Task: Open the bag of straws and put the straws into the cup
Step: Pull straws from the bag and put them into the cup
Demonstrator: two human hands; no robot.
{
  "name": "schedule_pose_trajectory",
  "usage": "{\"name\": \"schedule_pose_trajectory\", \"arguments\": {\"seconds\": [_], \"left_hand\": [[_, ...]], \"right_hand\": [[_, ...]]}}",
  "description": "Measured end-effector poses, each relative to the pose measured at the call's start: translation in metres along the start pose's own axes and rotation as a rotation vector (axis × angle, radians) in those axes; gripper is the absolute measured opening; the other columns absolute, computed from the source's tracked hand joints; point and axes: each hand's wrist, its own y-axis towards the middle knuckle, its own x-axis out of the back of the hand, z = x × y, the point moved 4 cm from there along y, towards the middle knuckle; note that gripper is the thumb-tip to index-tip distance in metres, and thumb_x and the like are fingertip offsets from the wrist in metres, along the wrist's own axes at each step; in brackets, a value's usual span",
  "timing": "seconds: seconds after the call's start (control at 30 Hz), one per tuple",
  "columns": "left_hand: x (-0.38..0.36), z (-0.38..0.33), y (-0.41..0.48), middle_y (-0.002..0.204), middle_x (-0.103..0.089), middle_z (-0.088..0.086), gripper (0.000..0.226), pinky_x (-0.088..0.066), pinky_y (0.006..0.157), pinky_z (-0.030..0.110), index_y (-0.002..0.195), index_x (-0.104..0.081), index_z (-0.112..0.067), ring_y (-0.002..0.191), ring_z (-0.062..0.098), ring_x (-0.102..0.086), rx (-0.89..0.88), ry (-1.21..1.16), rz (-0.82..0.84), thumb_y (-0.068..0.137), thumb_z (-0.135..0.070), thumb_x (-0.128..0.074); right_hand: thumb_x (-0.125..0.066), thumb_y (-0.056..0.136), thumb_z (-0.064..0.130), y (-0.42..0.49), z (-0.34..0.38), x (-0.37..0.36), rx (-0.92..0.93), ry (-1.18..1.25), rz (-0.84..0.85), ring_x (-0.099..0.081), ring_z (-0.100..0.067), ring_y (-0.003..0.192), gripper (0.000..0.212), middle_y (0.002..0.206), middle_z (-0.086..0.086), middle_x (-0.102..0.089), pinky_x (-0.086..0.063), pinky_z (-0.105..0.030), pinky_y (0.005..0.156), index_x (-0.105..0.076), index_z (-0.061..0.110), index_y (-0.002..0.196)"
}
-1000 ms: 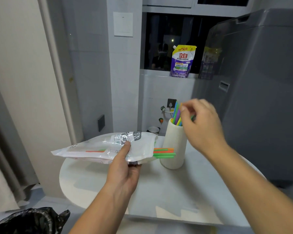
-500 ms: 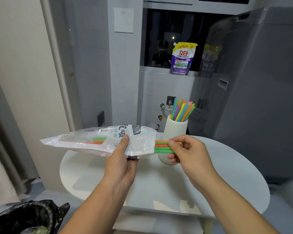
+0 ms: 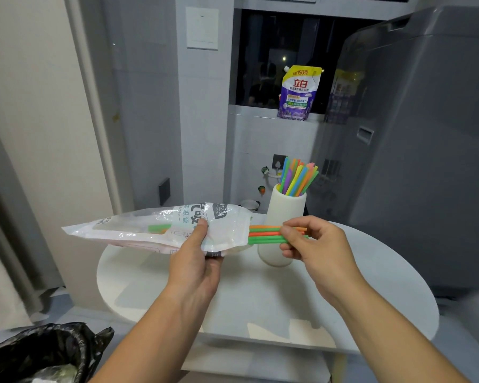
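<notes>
My left hand (image 3: 198, 261) holds a clear and white plastic straw bag (image 3: 155, 229) level above the round white table (image 3: 260, 299), its open mouth facing right. Several green and orange straws (image 3: 264, 234) stick out of that mouth. My right hand (image 3: 313, 244) pinches their free ends between thumb and fingers. Just behind them stands a white ribbed cup (image 3: 285, 214) with several coloured straws (image 3: 297, 176) upright in it.
A grey appliance (image 3: 426, 134) rises at the right, close to the table. A purple detergent pouch (image 3: 299, 92) sits on the window ledge behind. A bin with a black liner (image 3: 44, 355) is on the floor at lower left.
My right hand left the straws in the cup, came down to the bag's mouth and closed on the green and orange straws sticking out. The bag stayed nearly still in my left hand.
</notes>
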Motion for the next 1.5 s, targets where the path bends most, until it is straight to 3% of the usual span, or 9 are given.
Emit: {"name": "schedule_pose_trajectory", "arguments": {"seconds": [0.13, 0.27, 0.4, 0.47, 0.63, 1.1, 1.37, 1.5], "left_hand": [[0.0, -0.001, -0.001, 0.124, -0.074, 0.007, 0.046, -0.061, 0.059, 0.031, 0.139, -0.057, -0.011, 0.099, 0.019, -0.075, 0.012, -0.024, -0.026, 0.094, -0.007, -0.067], [-0.002, 0.002, -0.004, 0.123, -0.074, 0.008, 0.044, -0.062, 0.06, 0.032, 0.138, -0.058, -0.009, 0.1, 0.02, -0.075, 0.032, -0.027, -0.034, 0.095, -0.006, -0.066], [-0.003, 0.003, -0.005, 0.124, -0.073, 0.009, 0.041, -0.062, 0.057, 0.03, 0.137, -0.058, -0.007, 0.098, 0.019, -0.074, 0.047, -0.047, -0.044, 0.096, -0.005, -0.064], [-0.004, 0.004, -0.006, 0.125, -0.072, 0.011, 0.042, -0.061, 0.057, 0.029, 0.138, -0.057, -0.006, 0.097, 0.019, -0.074, 0.045, -0.047, -0.038, 0.097, -0.005, -0.064], [-0.004, 0.012, -0.01, 0.124, -0.073, 0.012, 0.042, -0.063, 0.061, 0.032, 0.138, -0.057, -0.005, 0.103, 0.022, -0.074, 0.069, -0.034, -0.019, 0.097, -0.006, -0.064], [-0.007, 0.013, -0.015, 0.115, -0.075, 0.012, 0.041, -0.06, 0.051, 0.031, 0.137, -0.056, -0.005, 0.087, 0.021, -0.074, 0.11, -0.07, -0.048, 0.097, -0.003, -0.063], [-0.006, 0.006, -0.012, 0.106, -0.075, 0.011, 0.024, -0.063, 0.07, 0.038, 0.122, -0.06, -0.005, 0.091, 0.021, -0.073, 0.12, -0.086, -0.049, 0.098, -0.004, -0.062], [-0.006, 0.004, -0.008, 0.105, -0.075, 0.01, 0.028, -0.064, 0.059, 0.036, 0.124, -0.059, -0.007, 0.088, 0.02, -0.074, 0.099, -0.11, -0.064, 0.097, -0.005, -0.063]], "right_hand": [[-0.07, 0.091, 0.008, 0.004, 0.0, 0.006, -0.034, 0.128, -0.032, -0.062, -0.017, 0.061, 0.008, 0.08, -0.013, -0.065, -0.056, -0.025, 0.061, -0.071, 0.004, 0.097], [-0.07, 0.091, 0.014, 0.002, -0.003, -0.001, -0.114, 0.408, -0.049, -0.055, -0.011, 0.058, 0.01, 0.075, -0.005, -0.061, -0.05, -0.024, 0.057, -0.068, 0.005, 0.096], [-0.076, 0.076, 0.024, -0.006, -0.01, -0.021, -0.124, 0.555, 0.011, -0.052, -0.011, 0.059, 0.035, 0.073, -0.001, -0.06, -0.047, -0.022, 0.053, -0.067, 0.008, 0.105], [-0.076, 0.076, 0.024, -0.01, -0.016, -0.033, -0.123, 0.523, 0.034, -0.052, -0.009, 0.059, 0.038, 0.075, -0.001, -0.061, -0.047, -0.023, 0.056, -0.068, 0.005, 0.109], [-0.069, 0.092, 0.022, -0.004, -0.025, -0.045, -0.104, 0.489, -0.05, -0.051, -0.008, 0.057, 0.019, 0.073, -0.001, -0.064, -0.046, -0.026, 0.059, -0.072, 0.006, 0.102], [-0.061, 0.098, 0.028, 0.009, -0.005, -0.019, 0.069, 0.129, -0.21, -0.058, -0.012, 0.049, 0.028, 0.058, -0.001, -0.067, -0.05, -0.029, 0.053, -0.073, 0.01, 0.08], [-0.061, 0.098, 0.026, 0.021, 0.021, 0.003, 0.159, 0.082, -0.209, -0.056, -0.013, 0.046, 0.031, 0.053, 0.0, -0.063, -0.05, -0.031, 0.051, -0.072, 0.007, 0.075], [-0.061, 0.098, 0.026, 0.025, 0.03, 0.013, 0.198, 0.088, -0.216, -0.055, -0.013, 0.046, 0.033, 0.056, -0.006, -0.062, -0.05, -0.028, 0.05, -0.071, 0.003, 0.077]]}}
